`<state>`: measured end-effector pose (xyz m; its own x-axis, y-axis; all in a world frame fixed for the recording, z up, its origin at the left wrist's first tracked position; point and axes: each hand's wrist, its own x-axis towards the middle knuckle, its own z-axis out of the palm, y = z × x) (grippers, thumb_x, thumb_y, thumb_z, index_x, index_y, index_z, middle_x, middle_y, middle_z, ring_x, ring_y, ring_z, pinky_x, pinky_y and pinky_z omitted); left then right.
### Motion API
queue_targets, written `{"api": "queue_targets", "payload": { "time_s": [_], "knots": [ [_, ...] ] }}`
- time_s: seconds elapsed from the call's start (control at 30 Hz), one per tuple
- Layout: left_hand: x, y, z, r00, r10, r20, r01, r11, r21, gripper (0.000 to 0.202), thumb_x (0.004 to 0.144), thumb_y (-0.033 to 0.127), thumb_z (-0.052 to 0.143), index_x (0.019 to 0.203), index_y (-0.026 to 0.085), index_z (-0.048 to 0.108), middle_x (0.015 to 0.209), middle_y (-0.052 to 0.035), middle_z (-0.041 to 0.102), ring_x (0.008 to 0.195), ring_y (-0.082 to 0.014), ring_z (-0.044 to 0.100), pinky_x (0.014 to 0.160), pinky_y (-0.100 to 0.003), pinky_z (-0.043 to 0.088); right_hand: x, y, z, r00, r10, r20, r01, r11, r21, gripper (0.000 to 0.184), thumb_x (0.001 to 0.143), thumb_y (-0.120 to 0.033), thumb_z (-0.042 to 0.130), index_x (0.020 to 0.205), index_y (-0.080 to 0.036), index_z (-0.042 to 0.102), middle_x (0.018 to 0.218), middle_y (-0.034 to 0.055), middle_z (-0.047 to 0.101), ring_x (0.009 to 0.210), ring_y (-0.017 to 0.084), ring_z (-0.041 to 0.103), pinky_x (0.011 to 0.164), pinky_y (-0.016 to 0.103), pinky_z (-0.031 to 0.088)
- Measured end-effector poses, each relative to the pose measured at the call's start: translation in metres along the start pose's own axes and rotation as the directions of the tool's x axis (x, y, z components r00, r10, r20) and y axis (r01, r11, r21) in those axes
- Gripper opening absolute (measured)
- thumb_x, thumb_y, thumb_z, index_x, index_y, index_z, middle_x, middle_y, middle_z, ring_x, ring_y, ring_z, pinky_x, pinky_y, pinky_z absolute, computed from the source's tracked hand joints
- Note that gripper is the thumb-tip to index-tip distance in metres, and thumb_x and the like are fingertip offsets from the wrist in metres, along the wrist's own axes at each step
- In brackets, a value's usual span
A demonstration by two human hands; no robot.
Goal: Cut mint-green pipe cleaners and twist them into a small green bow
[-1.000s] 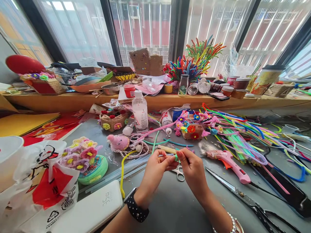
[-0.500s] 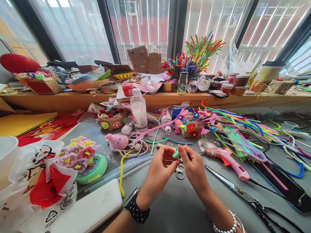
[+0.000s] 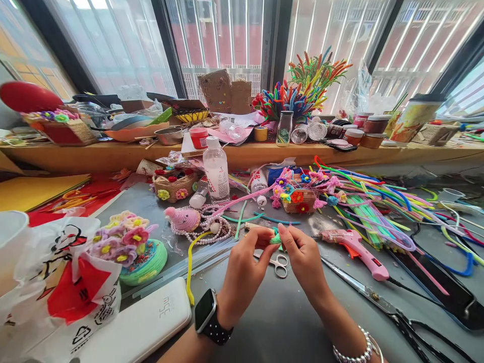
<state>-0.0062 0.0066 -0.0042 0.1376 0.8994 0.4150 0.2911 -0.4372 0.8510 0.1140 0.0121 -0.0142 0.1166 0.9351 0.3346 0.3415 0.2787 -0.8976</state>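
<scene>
Between my two hands, over the middle of the grey table, is a small green fuzzy pipe-cleaner piece (image 3: 276,239). My left hand (image 3: 247,264) pinches it from the left with thumb and fingers. From the right, my right hand (image 3: 301,254) grips it between thumb and curled fingers. Much of the piece is hidden by the fingertips. Just below it on the table lie small silver scissors (image 3: 281,266), partly covered by my left hand. A pink glue gun (image 3: 357,247) rests to the right of my right hand, with large black-handled scissors (image 3: 372,296) in front of it.
A white power bank (image 3: 159,315) and a yellow pipe cleaner (image 3: 189,272) lie left of my left wrist. Further left stand a green pot of fuzzy flowers (image 3: 145,262) and a plastic bag (image 3: 86,282). Behind are a bottle (image 3: 215,169), a flower basket (image 3: 298,201) and loose pipe cleaners (image 3: 378,194).
My left wrist has turned, so the watch face now shows. The green piece has tilted between my fingertips, and more of the small scissors is visible.
</scene>
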Motion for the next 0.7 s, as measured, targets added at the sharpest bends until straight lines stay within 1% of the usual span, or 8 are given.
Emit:
{"api": "queue_targets", "payload": {
  "time_s": [0.1, 0.17, 0.3, 0.37, 0.47, 0.53, 0.6, 0.7],
  "knots": [
    [0.000, 0.000, 0.000, 0.998, -0.067, -0.018, 0.066, 0.996, -0.064, 0.011, 0.075, 0.021, 0.054, 0.086, 0.020, 0.053, 0.081, -0.0018, 0.061, 0.076, -0.0150, 0.060, 0.071, -0.026, 0.047, 0.000, 0.000, 0.000, 1.000, -0.027, 0.005, 0.027, 0.999, -0.022, 0.038, 0.084, -0.039, 0.038, 0.052, -0.019, 0.035, 0.052, -0.0041, 0.032, 0.050, 0.010, 0.031, 0.047, 0.022, 0.026],
    [0.001, 0.001, 0.000, 0.988, -0.150, 0.028, 0.152, 0.970, -0.188, 0.012, 0.075, 0.022, 0.054, 0.087, 0.019, 0.052, 0.079, -0.0022, 0.061, 0.075, -0.0152, 0.060, 0.071, -0.027, 0.049, 0.000, 0.000, 0.001, 0.998, -0.057, 0.009, 0.058, 0.997, -0.046, 0.038, 0.084, -0.038, 0.038, 0.052, -0.018, 0.036, 0.052, -0.0043, 0.033, 0.050, 0.010, 0.032, 0.048, 0.022, 0.027],
    [0.008, 0.002, -0.002, 0.941, -0.299, 0.156, 0.337, 0.844, -0.416, 0.019, 0.072, 0.020, 0.057, 0.089, 0.015, 0.050, 0.076, -0.0029, 0.061, 0.071, -0.0152, 0.060, 0.068, -0.028, 0.051, 0.002, 0.003, -0.001, 0.993, -0.103, 0.060, 0.106, 0.993, -0.056, 0.038, 0.085, -0.038, 0.037, 0.053, -0.018, 0.040, 0.052, -0.0038, 0.037, 0.051, 0.010, 0.037, 0.049, 0.022, 0.029],
    [0.011, 0.002, -0.003, 0.933, -0.332, 0.140, 0.359, 0.819, -0.448, 0.022, 0.070, 0.020, 0.059, 0.089, 0.015, 0.050, 0.075, -0.0027, 0.062, 0.071, -0.0151, 0.061, 0.068, -0.028, 0.051, 0.004, 0.005, -0.005, 0.993, -0.104, 0.055, 0.104, 0.995, 0.003, 0.038, 0.086, -0.039, 0.034, 0.055, -0.018, 0.042, 0.054, -0.0027, 0.040, 0.052, 0.010, 0.039, 0.050, 0.022, 0.031],
    [0.012, 0.001, -0.006, 0.938, -0.341, 0.063, 0.332, 0.832, -0.446, 0.023, 0.069, 0.020, 0.061, 0.089, 0.016, 0.050, 0.075, -0.0016, 0.062, 0.071, -0.0142, 0.061, 0.069, -0.026, 0.050, 0.008, 0.009, -0.014, 0.994, -0.061, -0.088, 0.069, 0.994, 0.085, 0.039, 0.087, -0.041, 0.029, 0.060, -0.018, 0.046, 0.055, -0.0023, 0.040, 0.049, 0.010, 0.036, 0.046, 0.022, 0.029],
    [0.013, 0.000, -0.007, 0.940, -0.338, 0.039, 0.319, 0.836, -0.446, 0.023, 0.069, 0.021, 0.061, 0.088, 0.016, 0.050, 0.074, -0.0012, 0.062, 0.071, -0.0140, 0.061, 0.069, -0.026, 0.049, 0.010, 0.010, -0.018, 0.992, -0.042, -0.120, 0.051, 0.996, 0.077, 0.038, 0.086, -0.042, 0.030, 0.065, -0.018, 0.049, 0.053, -0.0032, 0.037, 0.047, 0.010, 0.034, 0.043, 0.021, 0.027],
    [0.013, 0.001, -0.007, 0.940, -0.338, 0.042, 0.319, 0.834, -0.449, 0.022, 0.068, 0.022, 0.062, 0.086, 0.016, 0.051, 0.075, -0.0013, 0.061, 0.071, -0.0144, 0.060, 0.070, -0.027, 0.049, 0.010, 0.008, -0.018, 0.998, -0.057, -0.030, 0.058, 0.997, 0.044, 0.033, 0.085, -0.042, 0.034, 0.070, -0.018, 0.051, 0.052, -0.0037, 0.038, 0.047, 0.010, 0.035, 0.043, 0.021, 0.028],
    [0.013, 0.003, -0.007, 0.942, -0.330, 0.066, 0.327, 0.849, -0.414, 0.018, 0.068, 0.023, 0.061, 0.082, 0.015, 0.054, 0.077, -0.0025, 0.062, 0.073, -0.0150, 0.059, 0.070, -0.027, 0.049, 0.009, 0.004, -0.015, 0.989, -0.095, 0.116, 0.096, 0.995, -0.003, 0.025, 0.083, -0.037, 0.041, 0.072, -0.017, 0.051, 0.058, -0.0024, 0.046, 0.051, 0.010, 0.041, 0.047, 0.021, 0.033]
  ]
}}
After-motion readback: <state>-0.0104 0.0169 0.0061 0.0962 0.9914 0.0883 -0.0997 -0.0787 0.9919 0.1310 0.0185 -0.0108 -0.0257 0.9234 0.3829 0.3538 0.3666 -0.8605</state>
